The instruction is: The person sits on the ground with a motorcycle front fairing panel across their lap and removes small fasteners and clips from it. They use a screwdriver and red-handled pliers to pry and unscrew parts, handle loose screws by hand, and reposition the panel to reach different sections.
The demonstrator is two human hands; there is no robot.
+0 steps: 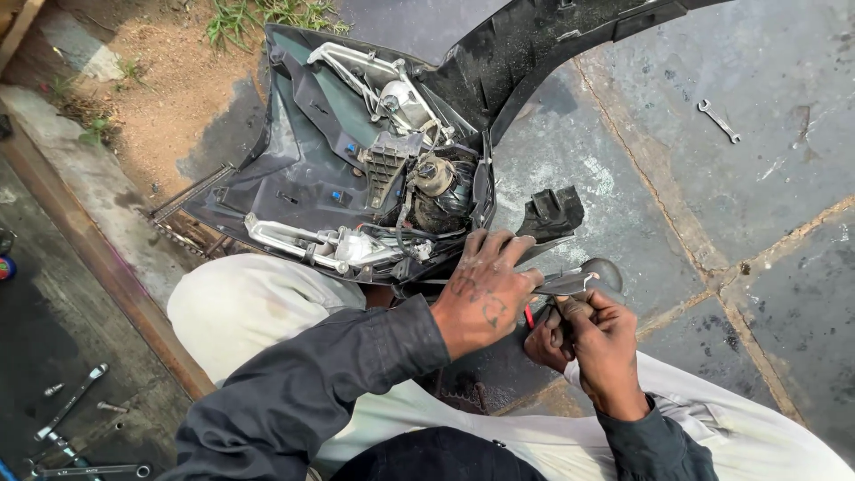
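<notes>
A black plastic vehicle front panel (303,151) lies face down across my lap, its inside showing white brackets, a wiring plug and a headlamp housing (436,183). My left hand (485,289) rests on the panel's near edge, fingers curled over it and pinching a grey metal piece (570,282). Just to the right, my right hand (597,343) is closed around a tool with a red handle (530,316), its tip at that grey piece. A small black bracket (554,212) stands off the panel just above both hands.
A spanner (720,120) lies on the stone slabs at the far right. Several spanners and bolts (71,419) lie on the dark floor at lower left, beyond a rusty metal rail (98,258). Sand and grass are at the top left.
</notes>
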